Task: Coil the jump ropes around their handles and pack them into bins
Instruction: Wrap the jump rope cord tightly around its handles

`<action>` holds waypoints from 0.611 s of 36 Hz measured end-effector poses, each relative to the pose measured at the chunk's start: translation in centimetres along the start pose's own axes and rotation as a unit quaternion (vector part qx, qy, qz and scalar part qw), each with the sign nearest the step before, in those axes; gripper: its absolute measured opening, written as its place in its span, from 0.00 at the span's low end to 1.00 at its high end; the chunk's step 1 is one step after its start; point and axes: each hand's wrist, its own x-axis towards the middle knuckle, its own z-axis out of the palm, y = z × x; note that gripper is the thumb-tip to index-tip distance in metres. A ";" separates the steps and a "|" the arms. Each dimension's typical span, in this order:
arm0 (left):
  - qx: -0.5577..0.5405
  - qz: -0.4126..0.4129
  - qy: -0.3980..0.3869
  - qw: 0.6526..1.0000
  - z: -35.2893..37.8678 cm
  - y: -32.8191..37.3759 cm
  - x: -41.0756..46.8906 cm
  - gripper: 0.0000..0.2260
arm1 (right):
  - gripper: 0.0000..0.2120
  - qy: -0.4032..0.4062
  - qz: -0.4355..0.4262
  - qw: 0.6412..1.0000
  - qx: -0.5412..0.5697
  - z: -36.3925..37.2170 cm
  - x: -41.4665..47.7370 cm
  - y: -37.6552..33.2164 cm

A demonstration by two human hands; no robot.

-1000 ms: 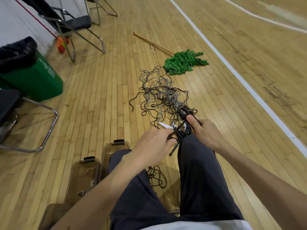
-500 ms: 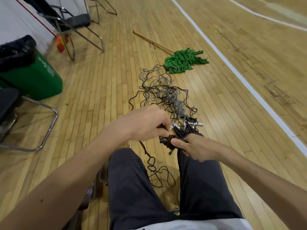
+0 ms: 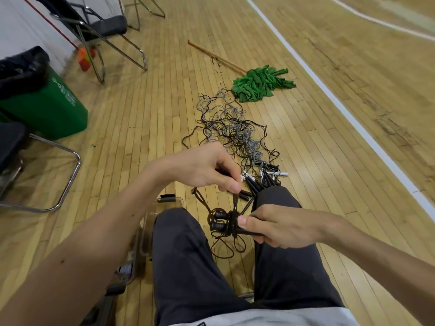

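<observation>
the left hand [image 3: 207,169] comes in from the lower left, its forearm slanting up over the left thigh, wrist bent and knuckles up. its fingers are curled, and thumb and fingertips pinch a dark rope [image 3: 235,203] that drops from them to the handles [image 3: 217,225]. the right hand [image 3: 280,225] comes in from the right. its fingers are wrapped under the two black handles and its thumb is laid flat on top. the handle ends stick out side by side to the left of the fist. several turns of rope are wound round the handles just beside the thumb tip, and slack loops hang below them (one more loop juts up to the left). the bundle is held in the air between the thighs, over the floor [image 3: 141,114].

the other ropes lie in a tangle [image 3: 233,128] on the floor ahead of the right knee, their black and white handles nearest the knee. a clear bin [image 3: 175,203] stands on the floor touching the left knee.

a green can [image 3: 54,114] near the left edge carries white marks on its side, too blurred to read.
</observation>
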 end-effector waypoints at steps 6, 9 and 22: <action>-0.076 0.015 -0.011 0.997 0.8 -1.0 0.1 0.10 | 0.26 -0.009 -0.044 0.999 0.013 0.8 -0.7 -1.0; -0.132 0.012 0.006 0.991 1.2 -1.6 0.0 0.13 | 0.23 0.004 -0.075 0.997 0.014 0.8 -1.0 -0.9; -0.335 0.037 0.051 0.940 3.6 -2.8 -0.2 0.24 | 0.16 0.054 -0.126 0.990 0.044 0.7 -1.4 -1.9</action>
